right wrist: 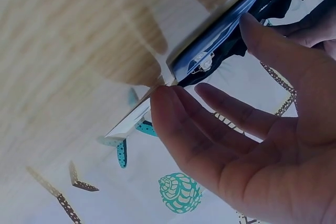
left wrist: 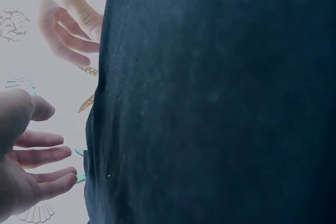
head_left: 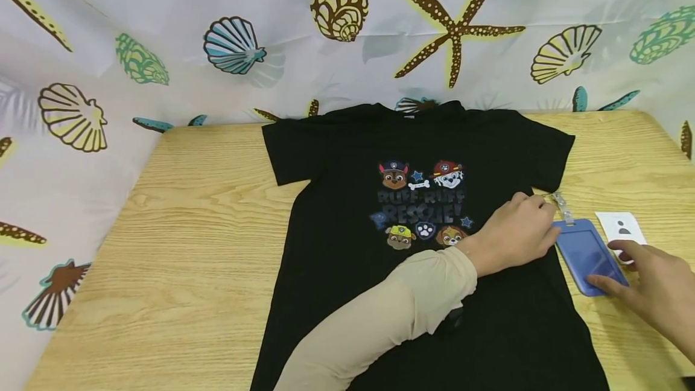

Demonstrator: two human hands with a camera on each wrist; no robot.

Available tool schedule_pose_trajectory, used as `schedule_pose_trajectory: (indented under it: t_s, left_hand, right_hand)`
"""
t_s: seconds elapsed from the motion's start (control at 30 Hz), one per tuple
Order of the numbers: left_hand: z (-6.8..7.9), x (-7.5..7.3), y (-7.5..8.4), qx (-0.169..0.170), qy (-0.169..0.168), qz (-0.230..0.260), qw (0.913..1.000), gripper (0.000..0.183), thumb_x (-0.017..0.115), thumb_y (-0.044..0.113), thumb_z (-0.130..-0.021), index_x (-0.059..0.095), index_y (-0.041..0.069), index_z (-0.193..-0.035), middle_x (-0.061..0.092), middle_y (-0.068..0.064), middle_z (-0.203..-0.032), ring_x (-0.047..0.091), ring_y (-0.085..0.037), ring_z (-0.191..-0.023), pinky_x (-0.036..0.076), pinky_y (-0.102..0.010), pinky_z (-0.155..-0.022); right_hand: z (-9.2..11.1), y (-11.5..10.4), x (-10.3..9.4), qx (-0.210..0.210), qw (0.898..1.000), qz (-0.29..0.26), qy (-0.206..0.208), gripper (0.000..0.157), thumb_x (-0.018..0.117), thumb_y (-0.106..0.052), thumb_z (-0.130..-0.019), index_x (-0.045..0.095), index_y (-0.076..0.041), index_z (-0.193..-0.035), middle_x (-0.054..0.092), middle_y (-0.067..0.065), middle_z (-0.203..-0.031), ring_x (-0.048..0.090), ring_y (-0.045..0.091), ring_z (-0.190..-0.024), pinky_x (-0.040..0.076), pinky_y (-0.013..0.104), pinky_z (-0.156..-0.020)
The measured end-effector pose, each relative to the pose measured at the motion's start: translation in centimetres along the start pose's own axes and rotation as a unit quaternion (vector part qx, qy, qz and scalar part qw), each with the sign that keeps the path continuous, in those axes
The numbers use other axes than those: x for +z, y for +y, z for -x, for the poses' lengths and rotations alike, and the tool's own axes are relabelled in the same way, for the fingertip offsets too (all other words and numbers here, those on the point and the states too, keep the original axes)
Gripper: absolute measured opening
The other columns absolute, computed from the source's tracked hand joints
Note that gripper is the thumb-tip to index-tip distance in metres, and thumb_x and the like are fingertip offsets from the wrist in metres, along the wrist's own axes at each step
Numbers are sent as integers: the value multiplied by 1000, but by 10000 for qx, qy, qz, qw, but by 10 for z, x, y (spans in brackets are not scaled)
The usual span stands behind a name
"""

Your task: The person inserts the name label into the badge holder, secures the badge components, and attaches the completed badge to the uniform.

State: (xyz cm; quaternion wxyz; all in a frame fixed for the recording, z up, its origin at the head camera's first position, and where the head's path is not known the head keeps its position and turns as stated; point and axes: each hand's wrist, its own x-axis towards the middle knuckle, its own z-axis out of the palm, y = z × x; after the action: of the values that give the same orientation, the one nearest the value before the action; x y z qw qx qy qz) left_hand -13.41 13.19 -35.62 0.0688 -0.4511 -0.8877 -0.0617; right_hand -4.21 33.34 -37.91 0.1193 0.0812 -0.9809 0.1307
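A blue badge holder [head_left: 585, 255] with a clear strap and clip [head_left: 563, 207] lies on the table beside the right edge of a black T-shirt [head_left: 336, 210]. A white card [head_left: 608, 220] with a grey person icon lies just right of the holder. My left hand [head_left: 518, 231] reaches across the shirt to the holder's upper left side; its fingers [left wrist: 44, 156] are loosely extended with nothing between them. My right hand [head_left: 654, 279] is spread over the holder and card, thumb at the holder's lower edge and fingertips [right wrist: 163, 98] at the card's edge.
The shirt lies flat on the wooden table [head_left: 206, 228], printed with cartoon dog faces and lettering. A white curtain [head_left: 304, 71] with shells and starfish hangs behind the table and along its sides.
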Motion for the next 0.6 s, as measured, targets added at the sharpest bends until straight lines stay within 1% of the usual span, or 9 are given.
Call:
schedule_pose_trajectory:
  t_s: [0.13, 0.2, 0.3, 0.47, 0.53, 0.6]
  left_hand:
    - [-4, 4, 1, -35, -188, -3, 9998, 25, 46, 28, -102, 65, 18, -91, 59, 6, -87, 55, -5, -81, 44, -20, -85]
    - [-6, 5, 1, -82, -301, 79, 9995, 24, 46, 28, -102, 65, 17, -92, 59, 6, -88, 55, -4, -81, 44, -20, -85]
    - [-8, 8, 1, -194, -457, 288, 9984, 23, 47, 28, -101, 66, 16, -95, 59, 5, -89, 55, -4, -82, 44, -19, -86]
    - [-12, 12, 2, -504, -732, 594, 9943, 19, 50, 28, -100, 65, 16, -98, 59, 4, -92, 53, -9, -82, 49, -19, -75]
    - [-14, 13, 2, -623, -860, 591, 9926, 18, 51, 30, -100, 64, 18, -100, 60, 4, -95, 52, -11, -83, 49, -20, -72]
    - [-16, 15, 4, -702, -948, 489, 9918, 18, 51, 32, -99, 64, 19, -101, 60, 5, -98, 51, -13, -85, 49, -23, -72]
  right_hand:
    - [-2, -1, -1, 39, 9998, 10, -198, 62, 91, -21, -58, 58, 13, -99, 63, 29, -76, 64, 40, -63, 51, 50, -52]
    - [-3, -3, -1, 106, 9994, 35, -341, 62, 90, -21, -60, 58, 14, -100, 63, 29, -77, 63, 40, -65, 51, 50, -53]
    - [-5, -5, -2, 199, 9987, 44, -477, 61, 90, -17, -60, 58, 14, -102, 64, 30, -77, 64, 41, -66, 51, 51, -54]
    - [-7, -10, -3, 429, 9963, 64, -736, 64, 90, -19, -63, 56, 16, -105, 63, 30, -79, 63, 41, -68, 51, 52, -56]
    - [-8, -10, -4, 498, 9953, 45, -829, 66, 90, -21, -64, 56, 16, -107, 63, 30, -80, 63, 41, -69, 51, 52, -57]
    - [-7, -10, -4, 500, 9950, -5, -864, 68, 90, -23, -63, 56, 15, -108, 63, 29, -81, 63, 41, -70, 51, 52, -57]
